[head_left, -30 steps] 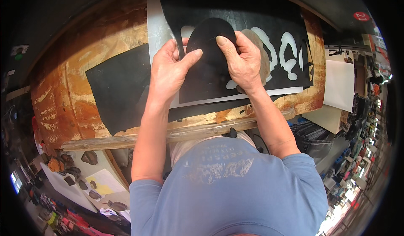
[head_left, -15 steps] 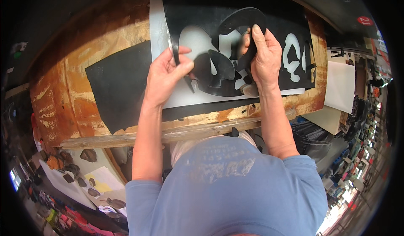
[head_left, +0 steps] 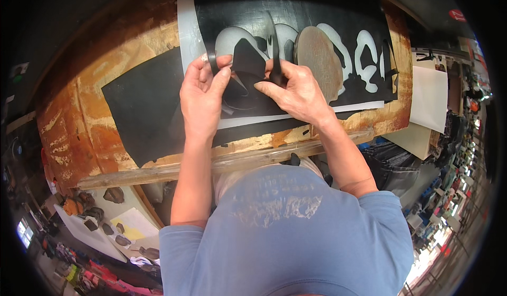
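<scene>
My left hand (head_left: pixel 202 92) pinches a thin black cut piece (head_left: pixel 213 61) of sheet material, seen edge-on between thumb and fingers. To its right, my right hand (head_left: pixel 297 92) grips a curved black cut piece (head_left: pixel 275 53), also nearly edge-on and rising above the thumb. A dark pointed flap (head_left: pixel 248 61) shows between my hands; I cannot tell which piece it belongs to. Beneath lies a large black sheet (head_left: pixel 338 8) with several cut-out openings. A brown oval block (head_left: pixel 318 63) sits on that sheet, just right of my right hand.
White sheeting (head_left: pixel 188 29) shows under the black sheet, on a worn wooden table (head_left: pixel 68 116). Another black sheet (head_left: pixel 140 103) lies at the left. A wooden bar (head_left: pixel 132 179) runs along the near edge. Pale boards (head_left: pixel 428 103) stand at the right.
My right hand has come down and left, nearer my left hand, turning its black piece edge-on. The brown oval block, mostly hidden before, now shows at the right.
</scene>
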A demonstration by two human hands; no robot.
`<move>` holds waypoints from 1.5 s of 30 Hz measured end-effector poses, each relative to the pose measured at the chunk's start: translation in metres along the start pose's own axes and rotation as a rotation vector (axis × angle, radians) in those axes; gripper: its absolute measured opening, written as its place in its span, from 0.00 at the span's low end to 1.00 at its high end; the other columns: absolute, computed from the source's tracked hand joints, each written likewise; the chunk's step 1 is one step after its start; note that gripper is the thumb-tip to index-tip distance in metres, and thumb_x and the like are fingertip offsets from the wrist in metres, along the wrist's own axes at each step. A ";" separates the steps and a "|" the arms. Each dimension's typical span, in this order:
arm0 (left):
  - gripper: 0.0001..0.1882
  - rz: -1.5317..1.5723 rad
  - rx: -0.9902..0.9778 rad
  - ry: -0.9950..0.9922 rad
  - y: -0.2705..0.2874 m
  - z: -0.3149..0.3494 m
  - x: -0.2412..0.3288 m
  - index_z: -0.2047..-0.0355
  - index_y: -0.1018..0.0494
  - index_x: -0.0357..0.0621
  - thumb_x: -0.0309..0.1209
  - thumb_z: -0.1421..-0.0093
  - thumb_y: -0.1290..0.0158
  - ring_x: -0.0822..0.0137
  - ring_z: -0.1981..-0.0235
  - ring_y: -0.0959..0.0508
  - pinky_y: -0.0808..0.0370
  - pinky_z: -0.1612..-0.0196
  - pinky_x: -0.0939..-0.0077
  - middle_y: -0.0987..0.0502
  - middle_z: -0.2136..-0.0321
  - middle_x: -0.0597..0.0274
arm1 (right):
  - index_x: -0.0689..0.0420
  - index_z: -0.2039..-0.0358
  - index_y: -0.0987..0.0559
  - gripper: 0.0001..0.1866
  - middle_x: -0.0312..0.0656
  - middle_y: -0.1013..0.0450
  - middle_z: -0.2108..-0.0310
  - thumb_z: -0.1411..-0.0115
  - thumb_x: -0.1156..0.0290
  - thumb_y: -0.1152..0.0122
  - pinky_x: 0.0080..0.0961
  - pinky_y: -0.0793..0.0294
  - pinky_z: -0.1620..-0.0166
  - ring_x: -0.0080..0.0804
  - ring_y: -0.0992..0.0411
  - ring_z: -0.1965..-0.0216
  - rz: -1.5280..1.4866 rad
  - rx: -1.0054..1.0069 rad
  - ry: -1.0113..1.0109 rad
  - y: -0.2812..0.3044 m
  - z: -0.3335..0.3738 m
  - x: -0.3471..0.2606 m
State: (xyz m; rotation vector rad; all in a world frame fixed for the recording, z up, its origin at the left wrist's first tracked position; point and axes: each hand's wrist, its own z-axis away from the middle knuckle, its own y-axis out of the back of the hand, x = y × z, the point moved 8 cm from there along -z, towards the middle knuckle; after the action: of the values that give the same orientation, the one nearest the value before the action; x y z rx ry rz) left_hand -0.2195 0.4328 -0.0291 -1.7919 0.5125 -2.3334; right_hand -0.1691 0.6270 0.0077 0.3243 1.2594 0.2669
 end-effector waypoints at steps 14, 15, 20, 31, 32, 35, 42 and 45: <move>0.13 -0.460 0.168 -0.018 0.008 0.009 0.016 0.44 0.25 0.33 0.25 0.26 0.46 0.71 0.57 0.18 0.17 0.65 0.75 0.20 0.50 0.56 | 0.60 0.52 0.19 0.15 0.40 0.20 0.66 0.38 0.82 0.28 0.15 0.26 0.72 0.20 0.26 0.75 -0.576 0.468 0.357 0.109 0.068 -0.035; 0.14 -0.654 0.184 -0.101 0.008 0.016 0.029 0.43 0.24 0.33 0.26 0.26 0.46 0.70 0.56 0.18 0.16 0.61 0.73 0.20 0.49 0.57 | 0.61 0.53 0.18 0.14 0.39 0.19 0.66 0.39 0.81 0.27 0.15 0.25 0.72 0.19 0.24 0.74 -0.522 0.423 0.286 0.103 0.061 -0.034; 0.25 -0.042 -0.105 -0.143 0.012 0.039 0.061 0.30 0.32 0.32 0.31 0.23 0.48 0.60 0.43 0.19 0.25 0.36 0.64 0.21 0.40 0.46 | 0.62 0.58 0.16 0.11 0.36 0.18 0.64 0.41 0.79 0.25 0.23 0.19 0.57 0.23 0.20 0.62 -0.416 -0.179 0.089 0.001 0.032 -0.049; 0.10 0.053 0.220 0.116 0.099 0.017 0.047 0.47 0.25 0.40 0.30 0.24 0.45 0.61 0.66 0.12 0.13 0.62 0.71 0.15 0.60 0.53 | 0.71 0.44 0.23 0.25 0.42 0.19 0.65 0.37 0.70 0.27 0.26 0.20 0.58 0.24 0.22 0.64 -0.358 -0.340 0.133 -0.064 -0.001 -0.047; 0.12 0.085 0.186 0.136 0.095 0.014 0.040 0.46 0.26 0.38 0.32 0.24 0.46 0.60 0.65 0.12 0.13 0.62 0.69 0.15 0.59 0.52 | 0.71 0.44 0.23 0.24 0.42 0.18 0.65 0.36 0.70 0.28 0.25 0.20 0.58 0.24 0.22 0.65 -0.360 -0.338 0.105 -0.070 -0.007 -0.041; 0.29 0.101 0.169 0.299 0.089 0.014 0.016 0.39 0.30 0.28 0.47 0.21 0.51 0.54 0.57 0.12 0.13 0.55 0.64 0.16 0.53 0.45 | 0.72 0.46 0.22 0.20 0.43 0.19 0.68 0.34 0.72 0.33 0.26 0.20 0.62 0.24 0.22 0.69 -0.328 -0.257 0.119 -0.086 -0.024 -0.031; 0.14 -0.126 0.204 0.079 0.132 0.013 0.046 0.44 0.23 0.39 0.32 0.25 0.44 0.61 0.67 0.12 0.14 0.68 0.71 0.13 0.59 0.53 | 0.70 0.48 0.21 0.18 0.52 0.17 0.64 0.37 0.75 0.34 0.36 0.18 0.61 0.48 0.17 0.67 -0.111 -0.123 0.468 -0.089 -0.018 -0.061; 0.17 -0.304 0.326 0.145 0.181 0.012 0.059 0.43 0.23 0.33 0.33 0.26 0.42 0.62 0.62 0.12 0.15 0.63 0.74 0.14 0.57 0.51 | 0.64 0.49 0.18 0.23 0.53 0.19 0.59 0.45 0.72 0.24 0.41 0.19 0.51 0.51 0.20 0.56 0.247 0.290 0.713 -0.022 0.001 -0.076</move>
State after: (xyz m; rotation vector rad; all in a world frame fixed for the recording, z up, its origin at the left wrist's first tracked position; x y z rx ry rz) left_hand -0.2391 0.2433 -0.0376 -1.6499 -0.1338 -2.5697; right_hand -0.1899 0.5787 0.0671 0.6735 1.9719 0.4343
